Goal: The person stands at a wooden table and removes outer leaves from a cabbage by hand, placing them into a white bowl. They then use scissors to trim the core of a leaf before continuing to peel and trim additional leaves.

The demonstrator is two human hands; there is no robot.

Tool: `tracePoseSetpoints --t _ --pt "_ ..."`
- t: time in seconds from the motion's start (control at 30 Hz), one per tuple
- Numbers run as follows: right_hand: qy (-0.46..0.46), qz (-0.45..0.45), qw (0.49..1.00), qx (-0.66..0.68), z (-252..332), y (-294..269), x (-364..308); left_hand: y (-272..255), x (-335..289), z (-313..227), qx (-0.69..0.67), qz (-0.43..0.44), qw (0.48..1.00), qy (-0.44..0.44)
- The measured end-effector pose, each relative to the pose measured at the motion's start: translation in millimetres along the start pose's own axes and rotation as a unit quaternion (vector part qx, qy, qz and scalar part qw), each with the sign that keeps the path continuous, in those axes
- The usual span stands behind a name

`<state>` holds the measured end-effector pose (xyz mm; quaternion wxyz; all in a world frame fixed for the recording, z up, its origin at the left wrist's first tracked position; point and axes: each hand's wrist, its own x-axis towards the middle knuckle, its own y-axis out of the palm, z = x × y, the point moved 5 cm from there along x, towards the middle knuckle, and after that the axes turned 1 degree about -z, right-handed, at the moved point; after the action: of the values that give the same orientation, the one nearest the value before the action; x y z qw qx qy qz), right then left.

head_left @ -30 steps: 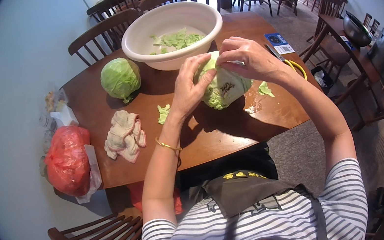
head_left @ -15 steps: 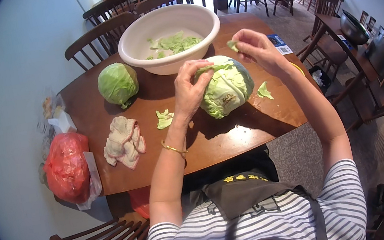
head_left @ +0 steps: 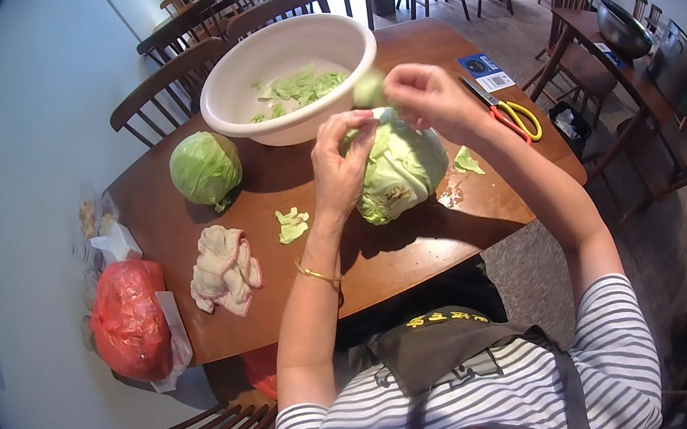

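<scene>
A head of cabbage with loosened outer leaves rests on the wooden table in front of me, its cut stem end toward me. My left hand is closed on its upper left side, fingers over the top. Just above it, my right hand has curled fingers at a torn piece of cabbage leaf, which motion blurs. This piece is beside the near rim of a large white basin. Torn leaves lie inside the basin. A second cabbage sits whole to the left.
Leaf scraps lie on the table. Crumpled work gloves and a red plastic bag are at left. Scissors with red and yellow handles lie at right, by a blue-and-white card. Chairs stand around.
My right hand has moved left and slightly down with the leaf piece, toward the basin. My left hand stays on the cabbage. The view has shifted slightly, and the scissors now show.
</scene>
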<state>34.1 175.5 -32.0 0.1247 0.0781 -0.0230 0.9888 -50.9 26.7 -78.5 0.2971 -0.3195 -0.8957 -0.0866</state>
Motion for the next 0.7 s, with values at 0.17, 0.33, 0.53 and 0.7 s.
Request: tracePoseSetpoints --t 0.17,0.33,0.53,0.7 --pt "-0.036 -0.003 0.983 0.178 7 -21 5 8 -3 -12 0.041 0.028 0.999 0.019" --pt "-0.035 0.042 0.997 -0.045 12 -15 -1 5 -8 -3 -0.197 0.018 0.974 -0.110" --pt "-0.198 -0.104 0.964 -0.147 51 -8 59 -1 -10 4 -0.184 0.003 0.979 -0.091" --pt "-0.224 -0.033 0.843 -0.488 41 3 93 4 -11 7 -0.159 0.019 0.983 -0.089"
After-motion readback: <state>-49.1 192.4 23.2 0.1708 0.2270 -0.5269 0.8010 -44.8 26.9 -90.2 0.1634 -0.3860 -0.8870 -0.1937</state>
